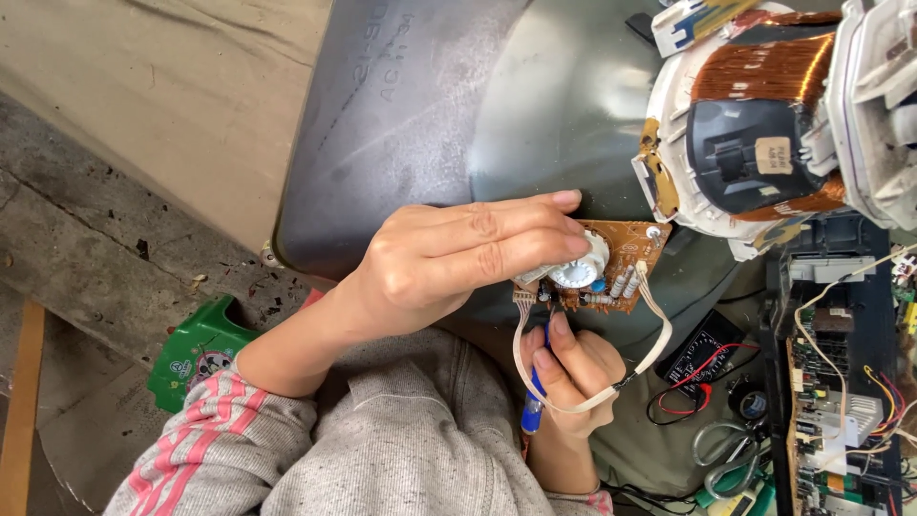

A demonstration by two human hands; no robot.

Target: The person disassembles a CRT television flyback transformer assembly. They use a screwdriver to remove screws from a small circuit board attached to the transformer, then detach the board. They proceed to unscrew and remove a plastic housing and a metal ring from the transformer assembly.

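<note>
My left hand (449, 258) grips a small brown circuit board (626, 256) by its round white socket (578, 272), holding it in front of a grey picture tube (430, 115). My right hand (573, 377) sits just below the board, fingers closed around a blue-handled tool (532, 406) whose tip points up at the board's lower edge. A white ribbon cable (659, 334) loops from the board down past my right hand. Both sleeves are grey, the left with pink stripes.
A copper-wound deflection yoke (764, 115) in a white housing sits on the tube's neck at upper right. A larger circuit board with coloured wires (841, 382), a black multimeter (702, 349) and scissors (726, 454) lie at lower right. A green plastic stool (196, 349) stands at left.
</note>
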